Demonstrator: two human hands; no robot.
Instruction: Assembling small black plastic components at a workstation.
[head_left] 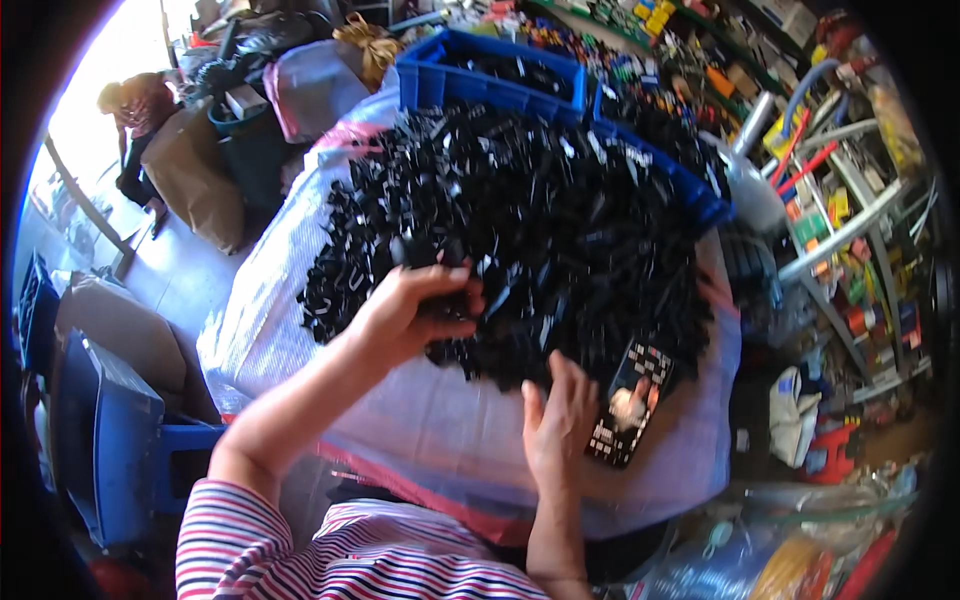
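Observation:
A large white woven sack [440,420] with a pink edge lies open before me, heaped with several small black plastic parts [540,210]. My left hand [410,315] reaches into the near side of the heap and closes on a clump of those black parts. My right hand [560,420] rests flat on the sack at the heap's near edge, fingers apart, holding nothing. Right beside it lies a phone [632,402] with a lit screen.
Blue plastic crates [480,75] with more black parts stand behind the sack. Shelves of coloured goods and pipes [830,170] fill the right side. A blue bin [105,440] and brown bags [195,180] stand at the left, where another person [135,120] bends over.

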